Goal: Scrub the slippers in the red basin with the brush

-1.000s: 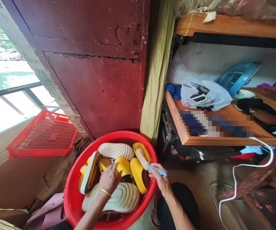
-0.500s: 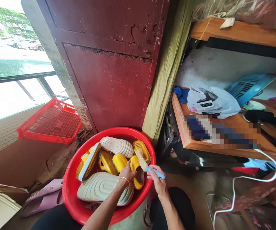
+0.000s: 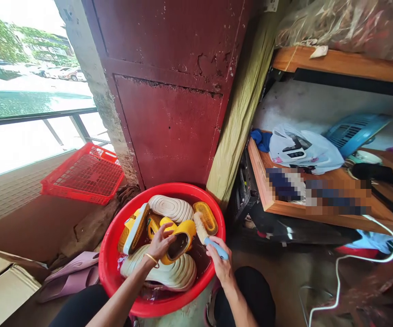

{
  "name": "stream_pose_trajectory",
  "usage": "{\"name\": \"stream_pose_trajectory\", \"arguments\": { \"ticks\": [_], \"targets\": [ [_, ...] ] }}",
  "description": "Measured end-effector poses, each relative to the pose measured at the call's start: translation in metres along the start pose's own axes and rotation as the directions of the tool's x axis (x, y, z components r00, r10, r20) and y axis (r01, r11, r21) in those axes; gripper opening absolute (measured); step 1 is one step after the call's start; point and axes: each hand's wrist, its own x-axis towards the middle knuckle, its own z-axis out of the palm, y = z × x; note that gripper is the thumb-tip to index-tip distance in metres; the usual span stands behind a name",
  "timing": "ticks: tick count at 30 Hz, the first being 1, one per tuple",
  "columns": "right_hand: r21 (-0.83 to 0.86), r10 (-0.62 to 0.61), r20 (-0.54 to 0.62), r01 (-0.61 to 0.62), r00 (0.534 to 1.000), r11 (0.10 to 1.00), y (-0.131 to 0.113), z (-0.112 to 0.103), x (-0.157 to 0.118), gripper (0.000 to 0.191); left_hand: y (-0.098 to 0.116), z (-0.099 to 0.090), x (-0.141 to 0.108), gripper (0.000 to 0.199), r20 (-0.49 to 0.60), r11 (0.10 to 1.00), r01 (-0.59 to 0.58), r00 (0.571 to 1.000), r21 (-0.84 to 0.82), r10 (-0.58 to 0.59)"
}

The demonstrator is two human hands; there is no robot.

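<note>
A red plastic basin (image 3: 114,236) stands on the floor between my knees, filled with yellow and cream slippers. My left hand (image 3: 160,243) grips a yellow slipper (image 3: 181,238) and holds it tilted, its opening facing up, above a cream slipper (image 3: 172,274) lying sole up. My right hand (image 3: 218,263) holds a scrub brush (image 3: 207,236) by its light-blue handle, the bristle head just right of the yellow slipper. Another cream slipper (image 3: 171,206) and a yellow one lying sole up (image 3: 207,217) lie at the far side of the basin.
A dark red metal door (image 3: 172,113) rises right behind the basin. A red plastic crate (image 3: 85,175) leans at the left by the window. A pink slipper (image 3: 70,274) lies on the floor. Wooden shelves (image 3: 267,195) with bags, a blue fan and a white cable fill the right.
My left hand has left the pile and taken hold of one yellow slipper, lifting and turning it open side up. The brush stays at the basin's right side. My head has tilted up.
</note>
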Motion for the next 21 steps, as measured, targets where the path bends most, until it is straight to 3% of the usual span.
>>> {"name": "stream_pose_trajectory", "arguments": {
  "ticks": [4,6,8,12,16,18,21],
  "targets": [
    [-0.058,-0.090,0.103,0.096,0.991,0.994,0.006,0.012,-0.011,0.035,0.003,-0.047,-0.019,0.081,0.001,0.994,-0.104,0.995,0.024,0.104],
    [-0.109,-0.216,0.139,0.232,0.966,0.967,0.002,0.024,-0.014,0.028,-0.006,-0.062,-0.024,0.078,-0.012,0.974,-0.203,0.979,0.098,0.205],
    [-0.162,-0.371,0.190,0.402,0.909,0.901,-0.006,0.041,-0.014,0.025,-0.017,-0.070,-0.025,0.071,-0.042,0.929,-0.301,0.948,0.214,0.317],
    [-0.196,-0.558,0.324,0.631,0.764,0.750,-0.021,0.076,0.001,0.033,-0.022,-0.075,-0.013,0.060,-0.122,0.786,-0.376,0.864,0.490,0.489],
    [-0.232,-0.623,0.380,0.723,0.683,0.651,-0.020,0.099,0.028,0.036,-0.016,-0.074,0.006,0.065,-0.107,0.662,-0.406,0.798,0.630,0.593],
    [-0.247,-0.620,0.418,0.739,0.665,0.626,-0.013,0.106,0.038,0.037,-0.024,-0.069,0.015,0.067,-0.094,0.658,-0.419,0.797,0.625,0.597],
    [-0.267,-0.617,0.439,0.751,0.653,0.604,0.000,0.114,0.040,0.041,-0.047,-0.058,0.024,0.076,-0.132,0.720,-0.363,0.837,0.592,0.531]
  ]
}}
